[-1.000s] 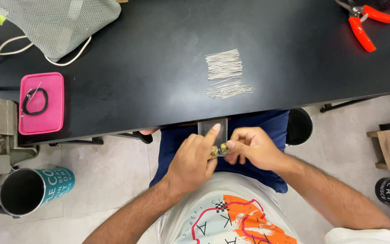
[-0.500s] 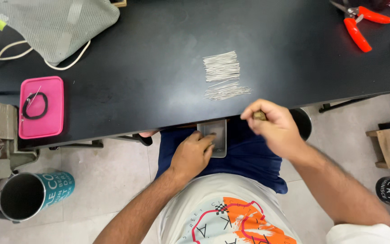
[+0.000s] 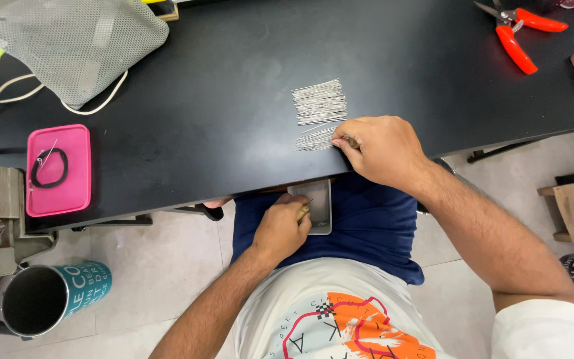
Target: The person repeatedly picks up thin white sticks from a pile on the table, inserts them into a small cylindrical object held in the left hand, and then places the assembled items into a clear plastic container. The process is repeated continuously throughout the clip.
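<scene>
L hand [image 3: 282, 229] was nearest, over the lap, fingers curled round a small brownish piece w/ a thin wire tip, just beside a small grey rectangular metal tray [image 3: 320, 207] resting on the blue-trousered thigh at the table edge. R hand [image 3: 377, 149] lay further out on the black matte tabletop [image 3: 200, 100], fingertips pressed together, pinching at the lower bunch of thin silver wire pins [image 3: 318, 110]; upper bunch sat neat just beyond. Far L: flat pink plastic tray [image 3: 58, 170] w/ a black band. Far R corner: orange-handled cutters [image 3: 516, 30].
</scene>
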